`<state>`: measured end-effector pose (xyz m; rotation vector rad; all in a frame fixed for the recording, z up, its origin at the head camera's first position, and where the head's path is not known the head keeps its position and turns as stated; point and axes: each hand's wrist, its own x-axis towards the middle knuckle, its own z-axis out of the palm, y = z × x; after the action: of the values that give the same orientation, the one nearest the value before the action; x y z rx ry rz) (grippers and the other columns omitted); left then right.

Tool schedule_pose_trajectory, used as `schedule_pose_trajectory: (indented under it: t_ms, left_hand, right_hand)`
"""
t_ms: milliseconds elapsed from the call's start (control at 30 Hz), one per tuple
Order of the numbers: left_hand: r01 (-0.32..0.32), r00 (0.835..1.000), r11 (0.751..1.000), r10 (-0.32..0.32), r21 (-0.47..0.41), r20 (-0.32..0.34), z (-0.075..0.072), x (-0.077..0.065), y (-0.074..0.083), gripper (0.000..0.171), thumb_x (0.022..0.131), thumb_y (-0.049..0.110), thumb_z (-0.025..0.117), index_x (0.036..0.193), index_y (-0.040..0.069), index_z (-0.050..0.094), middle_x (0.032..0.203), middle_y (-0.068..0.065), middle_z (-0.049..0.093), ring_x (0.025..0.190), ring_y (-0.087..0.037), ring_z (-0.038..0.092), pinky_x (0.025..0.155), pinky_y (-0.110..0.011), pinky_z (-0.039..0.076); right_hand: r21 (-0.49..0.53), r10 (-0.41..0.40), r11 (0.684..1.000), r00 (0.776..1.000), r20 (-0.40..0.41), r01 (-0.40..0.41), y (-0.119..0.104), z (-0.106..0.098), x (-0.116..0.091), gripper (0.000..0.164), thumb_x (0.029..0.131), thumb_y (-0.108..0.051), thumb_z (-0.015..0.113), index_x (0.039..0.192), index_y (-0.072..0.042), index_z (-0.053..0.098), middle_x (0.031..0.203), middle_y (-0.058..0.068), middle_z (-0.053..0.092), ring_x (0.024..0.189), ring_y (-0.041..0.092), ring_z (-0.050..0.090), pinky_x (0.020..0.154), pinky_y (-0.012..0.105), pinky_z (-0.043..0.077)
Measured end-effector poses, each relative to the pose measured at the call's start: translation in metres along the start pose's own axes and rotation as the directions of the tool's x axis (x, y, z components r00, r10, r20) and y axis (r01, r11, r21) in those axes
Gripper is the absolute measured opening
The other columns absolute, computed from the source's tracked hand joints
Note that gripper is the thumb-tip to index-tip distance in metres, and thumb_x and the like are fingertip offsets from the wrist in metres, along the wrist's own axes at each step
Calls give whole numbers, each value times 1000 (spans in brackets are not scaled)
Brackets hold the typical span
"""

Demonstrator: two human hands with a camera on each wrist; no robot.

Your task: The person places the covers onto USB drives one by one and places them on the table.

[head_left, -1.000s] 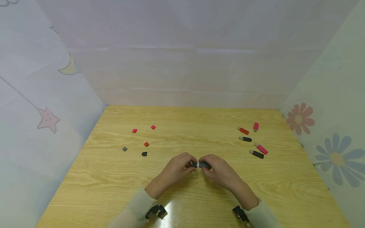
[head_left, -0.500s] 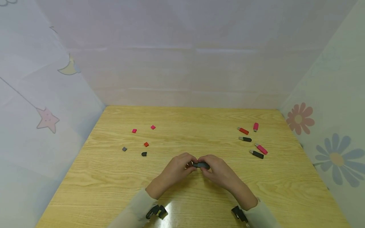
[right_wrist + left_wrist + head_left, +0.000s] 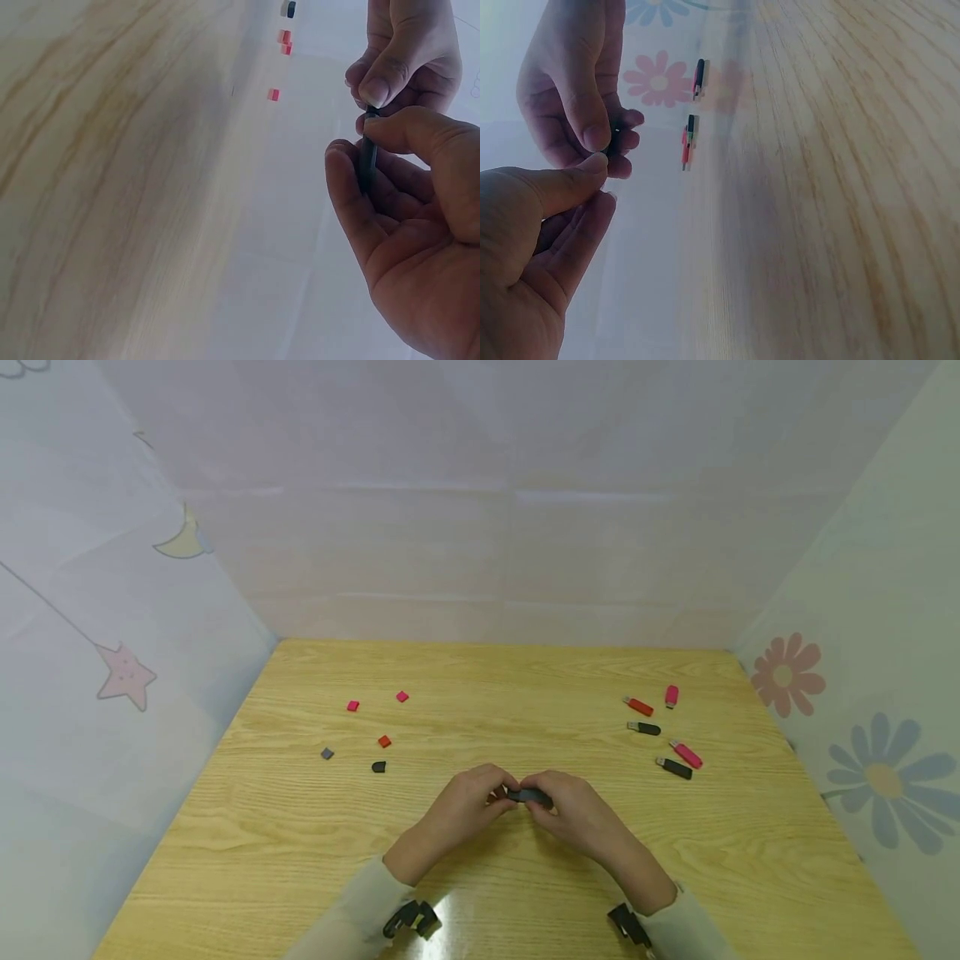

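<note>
Near the middle of the table, my right hand (image 3: 577,810) pinches a dark grey USB stick (image 3: 537,797) between thumb and fingers. The stick's dark cap (image 3: 513,794) is pinched in my left hand (image 3: 468,802), directly against the stick's end. No metal plug shows between the two parts. In the right wrist view the stick (image 3: 367,166) lies along the right fingers, and the thumbs of both hands almost meet over it. Fingers hide most of the cap. From the left wrist, only a dark sliver shows between the hands.
Loose caps lie at left: a black cap (image 3: 378,767), a grey cap (image 3: 327,753), a red cap (image 3: 385,741) and two pink ones (image 3: 353,705). Uncapped USB sticks lie at right, including a red stick (image 3: 639,706) and a black stick (image 3: 675,768). Printed cloth walls surround the wooden table (image 3: 480,893).
One second ago the metal plug showed between cap and stick. My right hand has moved slightly left, bringing the stick against the cap, and the plug is now covered. The left hand has stayed put.
</note>
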<state>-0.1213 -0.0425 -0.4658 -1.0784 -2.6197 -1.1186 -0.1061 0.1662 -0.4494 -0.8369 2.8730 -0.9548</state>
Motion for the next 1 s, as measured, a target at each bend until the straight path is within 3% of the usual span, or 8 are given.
schedule_pose_trajectory:
  t_ms: [300, 567, 1000]
  left_hand:
    - [12, 1000, 1000, -12, 10, -8, -1, 3, 1, 20, 85, 8, 81, 102, 9, 70, 97, -3, 72, 82, -10, 68, 72, -16, 54]
    - [-59, 997, 997, 61, 41, -39, 1, 4, 0, 23, 83, 6, 82, 100, 7, 67, 94, -3, 71, 81, -11, 68, 71, -15, 53]
    - [-80, 996, 997, 80, 15, -40, 2, 8, -1, 22, 81, 3, 83, 93, 8, 65, 90, -2, 70, 79, -11, 66, 69, -15, 52]
  right_hand:
    - [-1, -17, 1000, 1000, 13, 17, -1, 2, 1, 17, 93, -3, 72, 109, -4, 72, 107, 7, 73, 94, 17, 70, 76, 31, 58]
    - [-31, -36, 999, 999, 1, 36, -3, 4, 2, 16, 93, -4, 72, 109, -3, 72, 106, 7, 74, 94, 18, 70, 77, 33, 58]
    - [-64, -85, 995, 996, -39, 82, -3, 6, 0, 17, 93, -3, 72, 109, -1, 71, 107, 10, 75, 99, 23, 72, 79, 36, 60]
